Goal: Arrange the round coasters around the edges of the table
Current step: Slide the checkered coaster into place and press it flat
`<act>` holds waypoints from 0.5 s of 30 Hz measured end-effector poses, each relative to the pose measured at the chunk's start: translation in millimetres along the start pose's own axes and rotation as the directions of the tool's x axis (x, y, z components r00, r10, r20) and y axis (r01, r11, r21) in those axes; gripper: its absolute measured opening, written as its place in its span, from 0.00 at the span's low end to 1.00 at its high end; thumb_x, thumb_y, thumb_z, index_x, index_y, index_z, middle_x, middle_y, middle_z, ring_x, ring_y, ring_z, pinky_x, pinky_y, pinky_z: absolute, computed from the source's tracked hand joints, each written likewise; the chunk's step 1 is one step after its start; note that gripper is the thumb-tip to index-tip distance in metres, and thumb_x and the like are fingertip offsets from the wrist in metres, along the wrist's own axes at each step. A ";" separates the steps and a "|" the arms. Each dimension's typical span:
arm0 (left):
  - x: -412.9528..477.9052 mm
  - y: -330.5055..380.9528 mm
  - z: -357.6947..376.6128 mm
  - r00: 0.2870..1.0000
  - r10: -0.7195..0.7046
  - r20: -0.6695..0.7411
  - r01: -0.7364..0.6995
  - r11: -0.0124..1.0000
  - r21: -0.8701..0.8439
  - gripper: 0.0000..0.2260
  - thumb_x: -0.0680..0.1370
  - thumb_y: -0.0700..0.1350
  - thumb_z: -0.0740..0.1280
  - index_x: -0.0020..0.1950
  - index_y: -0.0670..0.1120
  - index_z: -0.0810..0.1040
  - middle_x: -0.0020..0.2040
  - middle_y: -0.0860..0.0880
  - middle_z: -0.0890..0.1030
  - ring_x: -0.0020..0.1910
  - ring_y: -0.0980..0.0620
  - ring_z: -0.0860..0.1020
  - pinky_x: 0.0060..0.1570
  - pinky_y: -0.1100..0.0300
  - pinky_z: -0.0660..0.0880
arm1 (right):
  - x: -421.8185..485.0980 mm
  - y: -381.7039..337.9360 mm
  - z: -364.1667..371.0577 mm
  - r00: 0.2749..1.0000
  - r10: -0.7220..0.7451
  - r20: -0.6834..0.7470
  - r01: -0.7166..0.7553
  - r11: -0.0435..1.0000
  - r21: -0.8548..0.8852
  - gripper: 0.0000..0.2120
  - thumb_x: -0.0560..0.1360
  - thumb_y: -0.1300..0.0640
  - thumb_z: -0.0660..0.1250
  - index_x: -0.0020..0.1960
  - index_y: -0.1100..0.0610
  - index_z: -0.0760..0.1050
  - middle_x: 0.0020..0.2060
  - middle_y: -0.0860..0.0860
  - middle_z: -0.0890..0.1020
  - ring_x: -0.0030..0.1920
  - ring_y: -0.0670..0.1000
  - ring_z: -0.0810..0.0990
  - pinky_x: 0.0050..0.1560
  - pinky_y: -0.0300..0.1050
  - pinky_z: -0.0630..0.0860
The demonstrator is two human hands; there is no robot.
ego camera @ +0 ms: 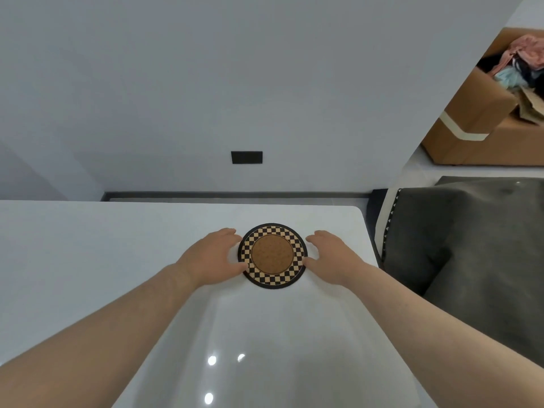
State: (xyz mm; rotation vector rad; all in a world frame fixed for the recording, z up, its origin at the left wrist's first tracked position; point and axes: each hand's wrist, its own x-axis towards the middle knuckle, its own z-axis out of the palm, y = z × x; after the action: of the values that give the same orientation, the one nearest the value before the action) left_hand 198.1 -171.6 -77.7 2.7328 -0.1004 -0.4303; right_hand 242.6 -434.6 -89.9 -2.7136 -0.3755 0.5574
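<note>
Closest to me are the two bare forearms, reaching out over the glossy white table (88,245). The left hand (210,257) cups the coaster's left rim, fingers curled, thumb touching the edge. The round coaster (273,255), cork-centred with a checkered ring, lies flat near the far right corner. It looks light, thin and stiff, likely to slide easily on that sheen; pinching opposite rims seems best. The right hand (332,254) mirrors it, fingers loosely together, thumb at the rim.
</note>
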 end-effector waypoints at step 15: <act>-62.8 16.2 -37.8 0.995 -0.020 -0.102 0.018 0.999 -0.026 0.24 0.76 0.56 0.66 0.71 0.53 0.68 0.72 0.55 0.69 0.70 0.55 0.67 0.68 0.59 0.64 | -62.1 -29.8 -37.4 0.996 -0.049 -0.076 0.050 0.999 0.003 0.22 0.79 0.53 0.62 0.72 0.54 0.68 0.75 0.54 0.65 0.76 0.52 0.59 0.75 0.47 0.55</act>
State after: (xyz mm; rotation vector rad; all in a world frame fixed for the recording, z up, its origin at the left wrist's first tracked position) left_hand 149.9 -165.6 -20.5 2.7270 -0.0418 -0.2946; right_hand 197.6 -438.0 -25.8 -2.7040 -0.4195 0.4396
